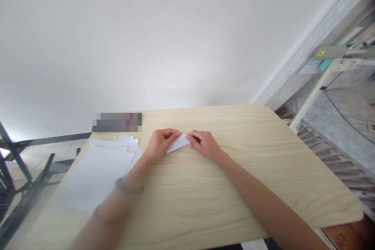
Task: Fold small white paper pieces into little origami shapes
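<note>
One small white paper (179,143) sits just below the frame's centre, the fingers of your left hand (159,143) clamped on its left side, those of your right hand (204,143) on its right end. Loose sheets (107,162) overlap on the worktop (263,136) at lower left.

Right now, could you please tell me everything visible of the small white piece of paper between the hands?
The small white piece of paper looks plain, its near edge straight and slanting away toward the right. The left hand holds its left side and the right hand its right, over the pale wood-grain table. Both hands hide parts; its full outline, any folds and table contact are unclear.
</note>
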The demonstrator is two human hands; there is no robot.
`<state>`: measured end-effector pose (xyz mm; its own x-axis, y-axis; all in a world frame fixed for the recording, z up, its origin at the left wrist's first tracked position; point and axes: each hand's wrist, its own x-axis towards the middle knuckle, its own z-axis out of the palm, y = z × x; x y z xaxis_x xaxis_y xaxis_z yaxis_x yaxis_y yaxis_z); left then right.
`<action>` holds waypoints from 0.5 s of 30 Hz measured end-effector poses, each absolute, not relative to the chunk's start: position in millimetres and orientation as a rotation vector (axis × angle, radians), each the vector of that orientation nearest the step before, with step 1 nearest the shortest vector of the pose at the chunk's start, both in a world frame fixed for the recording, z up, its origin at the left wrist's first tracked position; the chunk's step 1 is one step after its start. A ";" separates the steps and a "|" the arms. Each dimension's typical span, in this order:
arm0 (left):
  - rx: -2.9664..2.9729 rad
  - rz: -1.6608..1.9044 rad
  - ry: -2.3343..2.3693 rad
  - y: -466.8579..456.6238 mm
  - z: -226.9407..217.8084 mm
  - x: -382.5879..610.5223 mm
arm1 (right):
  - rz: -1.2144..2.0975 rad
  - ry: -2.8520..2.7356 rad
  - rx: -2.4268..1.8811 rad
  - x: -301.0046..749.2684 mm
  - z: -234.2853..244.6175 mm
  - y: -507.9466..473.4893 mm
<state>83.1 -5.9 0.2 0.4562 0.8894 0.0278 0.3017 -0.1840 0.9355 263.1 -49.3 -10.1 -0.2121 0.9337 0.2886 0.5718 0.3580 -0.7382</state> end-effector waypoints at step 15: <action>1.661 0.695 1.000 -3.7 -0.6 80.2 | 0.652 -1.776 -1.367 264.7 -13.6 -47.9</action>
